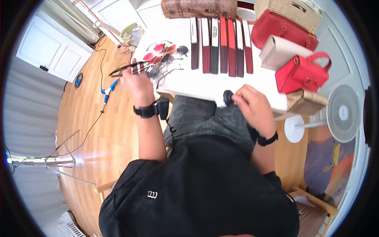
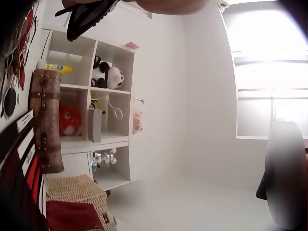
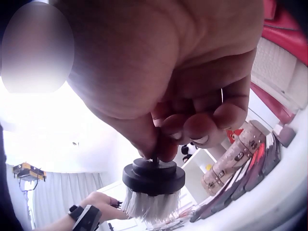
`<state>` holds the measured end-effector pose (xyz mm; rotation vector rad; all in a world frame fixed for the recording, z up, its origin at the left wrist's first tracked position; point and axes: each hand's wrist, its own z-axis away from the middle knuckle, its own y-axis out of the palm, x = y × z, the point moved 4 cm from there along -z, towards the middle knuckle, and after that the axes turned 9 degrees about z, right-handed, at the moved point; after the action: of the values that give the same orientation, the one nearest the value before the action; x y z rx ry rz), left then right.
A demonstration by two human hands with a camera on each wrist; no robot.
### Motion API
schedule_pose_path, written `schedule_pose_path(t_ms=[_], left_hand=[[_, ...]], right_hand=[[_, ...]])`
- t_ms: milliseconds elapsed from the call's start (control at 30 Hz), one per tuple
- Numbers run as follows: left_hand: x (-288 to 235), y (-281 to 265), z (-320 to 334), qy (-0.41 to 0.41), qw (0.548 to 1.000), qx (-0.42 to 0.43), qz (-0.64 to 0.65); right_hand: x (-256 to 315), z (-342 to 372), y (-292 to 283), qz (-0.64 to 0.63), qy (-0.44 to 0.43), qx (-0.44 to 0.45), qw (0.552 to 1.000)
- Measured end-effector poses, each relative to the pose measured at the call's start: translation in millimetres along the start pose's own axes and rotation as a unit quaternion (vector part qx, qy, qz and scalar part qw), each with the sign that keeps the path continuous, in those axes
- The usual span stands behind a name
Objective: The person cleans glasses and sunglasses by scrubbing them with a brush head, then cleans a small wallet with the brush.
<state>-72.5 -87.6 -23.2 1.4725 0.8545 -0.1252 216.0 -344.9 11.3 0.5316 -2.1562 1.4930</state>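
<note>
My left hand (image 1: 136, 82) is raised at the table's left front corner and holds a pair of dark sunglasses (image 1: 117, 72). In the left wrist view a dark lens (image 2: 89, 20) shows beside the fingers at the top. Several more sunglasses (image 1: 158, 47) with red, pink and dark lenses lie just beyond this hand. My right hand (image 1: 254, 106), above the table's front edge, pinches a small round brush (image 3: 153, 178) by its thin shank between thumb and fingertips. The brush has a black base, and its white bristles point down in the right wrist view.
Long narrow strips (image 1: 214, 46) in white, red and dark tones lie in a row on the white table (image 1: 185, 85). A brown suitcase (image 1: 197, 8) stands behind them. Several handbags (image 1: 302, 73) line the right side, near a white fan (image 1: 343, 113).
</note>
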Motion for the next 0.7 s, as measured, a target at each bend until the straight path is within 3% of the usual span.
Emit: schedule_pose_path(t_ms=[33,67,133,200,267,300,333,400,500,567,633,700], left_hand=[[-10.9,13.5,3.2,-0.017,1.000,0.000,0.008],[-11.2,15.7,-3.3,-0.004,0.997,0.067,-0.039],[-6.4,19.9,-14.9,-0.077,0.994,0.056,0.055],[-2.5,30.4,-21.0,-0.157,0.979,0.108,0.072],[0.3,57.4,-25.8,-0.150,0.962,0.226,-0.025],[1.6,73.9,-27.9,-0.134,0.957,0.234,-0.104],[4.3,86.8,-34.1,-0.130,0.958,0.233,-0.104],[19.5,108.6,-48.7,-0.167,0.918,0.270,-0.237],[45.9,134.5,-72.3,-0.263,0.862,0.316,-0.295],[65.2,146.8,-84.1,-0.299,0.846,0.321,-0.302],[91.0,151.0,-96.4,-0.396,0.763,0.348,-0.375],[113.7,156.6,-109.3,-0.420,0.737,0.361,-0.387]], right_hand=[[-3.8,-4.3,5.9,-0.016,0.001,0.002,1.000],[-6.4,-9.4,9.2,-0.021,0.004,0.010,1.000],[-12.8,-19.3,15.1,-0.036,0.006,0.028,0.999],[-19.3,-28.7,20.3,-0.040,-0.010,0.041,0.998],[-27.4,-37.2,32.6,-0.057,-0.028,0.032,0.997],[-31.0,-40.7,37.9,-0.075,-0.032,0.032,0.996],[-34.8,-43.3,43.8,-0.095,-0.035,0.031,0.994],[-41.5,-47.0,50.8,-0.100,-0.047,0.004,0.994],[-47.3,-50.4,44.7,-0.113,-0.064,-0.009,0.991],[-55.6,-52.1,46.3,-0.167,-0.017,0.026,0.985],[-57.4,-52.8,46.1,-0.171,-0.014,0.028,0.985],[-55.9,-53.5,47.9,-0.176,-0.017,0.035,0.984]])
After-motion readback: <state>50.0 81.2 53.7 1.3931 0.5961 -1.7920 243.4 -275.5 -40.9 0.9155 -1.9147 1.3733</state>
